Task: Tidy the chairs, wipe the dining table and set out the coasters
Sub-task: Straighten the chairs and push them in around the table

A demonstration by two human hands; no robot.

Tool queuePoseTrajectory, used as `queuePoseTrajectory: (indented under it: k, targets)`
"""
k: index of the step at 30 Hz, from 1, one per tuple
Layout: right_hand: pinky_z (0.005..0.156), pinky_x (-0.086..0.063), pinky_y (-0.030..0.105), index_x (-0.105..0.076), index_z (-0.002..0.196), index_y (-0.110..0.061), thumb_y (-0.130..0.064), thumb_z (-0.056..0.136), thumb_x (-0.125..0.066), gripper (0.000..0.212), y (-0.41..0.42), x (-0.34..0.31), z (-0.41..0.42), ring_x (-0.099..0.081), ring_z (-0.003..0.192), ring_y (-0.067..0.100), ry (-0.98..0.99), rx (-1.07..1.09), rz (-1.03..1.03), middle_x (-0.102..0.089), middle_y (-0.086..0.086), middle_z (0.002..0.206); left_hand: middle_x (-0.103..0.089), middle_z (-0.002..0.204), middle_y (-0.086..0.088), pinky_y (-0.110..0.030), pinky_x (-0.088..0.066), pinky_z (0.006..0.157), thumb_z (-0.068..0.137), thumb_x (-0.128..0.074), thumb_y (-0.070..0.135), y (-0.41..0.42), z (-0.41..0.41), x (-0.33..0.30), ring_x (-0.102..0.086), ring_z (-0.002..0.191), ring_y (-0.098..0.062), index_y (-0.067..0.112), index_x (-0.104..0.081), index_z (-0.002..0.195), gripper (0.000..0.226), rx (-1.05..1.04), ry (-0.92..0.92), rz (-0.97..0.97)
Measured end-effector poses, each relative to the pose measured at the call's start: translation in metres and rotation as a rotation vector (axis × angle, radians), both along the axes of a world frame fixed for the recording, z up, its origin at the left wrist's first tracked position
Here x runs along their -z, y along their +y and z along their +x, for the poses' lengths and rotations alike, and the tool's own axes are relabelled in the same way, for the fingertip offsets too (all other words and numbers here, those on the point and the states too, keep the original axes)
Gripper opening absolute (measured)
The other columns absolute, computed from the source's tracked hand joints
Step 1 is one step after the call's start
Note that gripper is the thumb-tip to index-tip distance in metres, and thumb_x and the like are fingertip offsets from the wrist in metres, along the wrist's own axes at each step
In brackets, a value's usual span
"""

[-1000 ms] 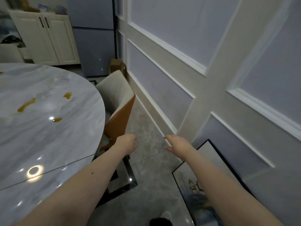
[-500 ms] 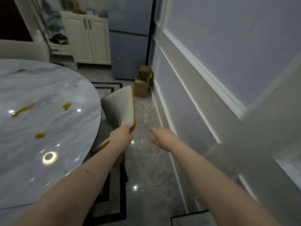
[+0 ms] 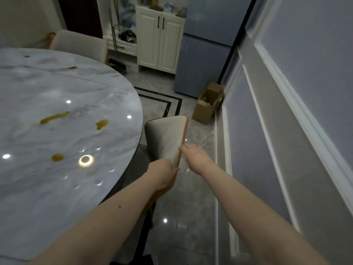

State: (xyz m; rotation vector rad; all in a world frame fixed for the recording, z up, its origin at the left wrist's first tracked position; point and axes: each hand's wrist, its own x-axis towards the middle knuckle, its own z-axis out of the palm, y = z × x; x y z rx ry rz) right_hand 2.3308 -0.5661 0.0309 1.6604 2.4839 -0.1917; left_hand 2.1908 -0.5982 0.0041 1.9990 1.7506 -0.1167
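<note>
A chair with a cream front and orange back [image 3: 166, 136] stands at the right edge of the round marble dining table [image 3: 57, 188]. My left hand [image 3: 162, 174] grips the near edge of the chair's backrest. Beside it, my right hand [image 3: 196, 156] has its fingers extended and touches the orange back edge of the backrest. Amber spills [image 3: 54, 118] dot the tabletop. No coasters are in view.
A second cream chair [image 3: 80, 44] stands at the table's far side. A cardboard box [image 3: 208, 104] sits on the floor by the panelled wall [image 3: 286, 111], next to a blue fridge [image 3: 206, 54] and a white cabinet [image 3: 160, 39]. A narrow floor strip runs between chair and wall.
My view has swung left along the wall toward the fridge. My left hand has taken hold of the chair's backrest and my right hand has moved in to touch its back edge.
</note>
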Motion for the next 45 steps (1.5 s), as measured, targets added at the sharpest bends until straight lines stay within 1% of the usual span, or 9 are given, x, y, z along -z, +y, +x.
queuePoseTrajectory:
  k: [5,10,14,19,24,29,35,43,45]
  targets:
    - [0.115,-0.015,0.03,-0.037,0.144,-0.017,0.002,0.086,-0.055,0.063,0.044,0.014,-0.004,-0.028,0.139,0.021,-0.053,-0.184,-0.017,-0.033,0.004,0.151,-0.061,0.116,-0.011,-0.037,-0.046,0.089,0.092,-0.037,0.061,0.025,0.004,0.007,-0.06,0.104,-0.028,0.007,-0.054,0.124,0.065,-0.097,0.032,-0.139]
    - [0.118,-0.012,0.032,-0.042,0.141,-0.019,-0.005,0.088,-0.058,0.057,0.079,0.035,-0.01,-0.026,0.14,0.022,-0.179,-0.363,-0.066,-0.037,0.004,0.148,-0.058,0.124,-0.013,-0.036,-0.044,0.091,0.091,-0.042,0.058,0.034,0.011,0.009,-0.057,0.11,-0.029,0.005,-0.05,0.13,0.067,-0.145,0.056,-0.217]
    - [0.115,-0.016,0.033,-0.049,0.134,-0.017,-0.008,0.087,-0.056,0.048,0.097,0.05,-0.014,-0.035,0.133,0.024,-0.29,-0.551,-0.022,-0.047,0.004,0.139,-0.054,0.13,-0.01,-0.037,-0.043,0.094,0.085,-0.051,0.058,0.036,0.017,0.014,-0.054,0.116,-0.028,0.007,-0.048,0.133,0.07,-0.141,0.155,-0.361]
    - [0.112,-0.024,0.034,-0.057,0.122,-0.017,-0.009,0.089,-0.051,0.034,0.11,0.059,-0.01,-0.047,0.121,0.024,-0.368,-0.723,0.061,-0.058,0.005,0.126,-0.053,0.131,-0.009,-0.036,-0.043,0.097,0.091,-0.05,0.043,0.031,0.032,0.013,-0.053,0.118,-0.027,0.007,-0.048,0.133,0.056,-0.225,0.164,-0.326]
    - [0.112,-0.024,0.038,-0.055,0.122,-0.015,-0.009,0.091,-0.048,0.032,0.113,0.059,-0.007,-0.05,0.12,0.025,-0.424,-0.784,0.08,-0.059,0.007,0.126,-0.052,0.133,-0.012,-0.034,-0.043,0.096,0.094,-0.048,0.038,0.026,0.039,0.01,-0.052,0.12,-0.028,0.004,-0.047,0.134,0.052,-0.245,0.188,-0.272]
    - [0.11,-0.028,0.039,-0.05,0.13,-0.015,-0.013,0.092,-0.051,0.039,0.113,0.055,0.003,-0.052,0.119,0.025,-0.504,-0.849,0.085,-0.058,0.006,0.129,-0.054,0.13,-0.013,-0.034,-0.043,0.094,0.093,-0.048,0.039,0.024,0.051,0.008,-0.053,0.117,-0.029,0.004,-0.048,0.132,0.052,-0.229,0.193,-0.258]
    - [0.109,-0.028,0.039,-0.051,0.123,-0.013,-0.01,0.093,-0.048,0.03,0.112,0.054,0.03,-0.054,0.115,0.027,-0.502,-0.872,0.118,-0.061,0.007,0.123,-0.056,0.128,-0.012,-0.034,-0.043,0.093,0.093,-0.049,0.04,0.022,0.078,0.006,-0.054,0.116,-0.028,0.005,-0.052,0.129,0.05,-0.212,0.184,-0.26]
    - [0.108,-0.029,0.038,-0.051,0.123,-0.013,-0.018,0.093,-0.05,0.031,0.11,0.05,0.036,-0.054,0.115,0.026,-0.484,-0.874,0.103,-0.06,0.007,0.124,-0.057,0.125,-0.012,-0.033,-0.044,0.09,0.093,-0.047,0.038,0.019,0.088,-0.001,-0.055,0.113,-0.028,0.005,-0.054,0.126,0.047,-0.227,0.192,-0.254]
    - [0.108,-0.03,0.038,-0.052,0.123,-0.014,-0.014,0.093,-0.049,0.03,0.11,0.05,0.037,-0.054,0.115,0.025,-0.481,-0.877,0.11,-0.06,0.007,0.124,-0.057,0.125,-0.012,-0.033,-0.044,0.089,0.093,-0.047,0.038,0.019,0.088,-0.001,-0.055,0.113,-0.029,0.005,-0.054,0.126,0.047,-0.226,0.193,-0.258]
